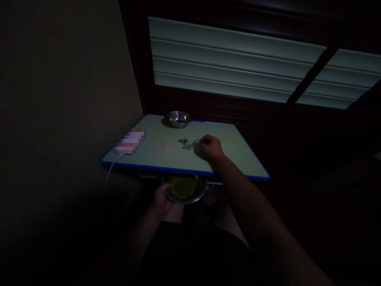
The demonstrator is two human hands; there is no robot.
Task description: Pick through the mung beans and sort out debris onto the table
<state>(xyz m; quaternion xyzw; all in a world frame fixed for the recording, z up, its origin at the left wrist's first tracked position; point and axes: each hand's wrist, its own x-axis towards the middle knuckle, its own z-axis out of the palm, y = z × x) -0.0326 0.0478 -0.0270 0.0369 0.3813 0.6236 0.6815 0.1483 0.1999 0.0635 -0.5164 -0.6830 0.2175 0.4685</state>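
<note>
My left hand grips the rim of a steel bowl filled with small green beans, held just below the front edge of the small green table. My right hand rests on the tabletop with its fingers curled, fingertips beside a little heap of dark beans. A faint pale object lies at the fingertips; I cannot make out what it is. A pale patch of fine grains lies left of the heap.
A second steel bowl stands at the table's far edge. A blurred pink-and-white object with a white cable lies on the left end. A wall stands to the left, a louvred window behind. The room is dim.
</note>
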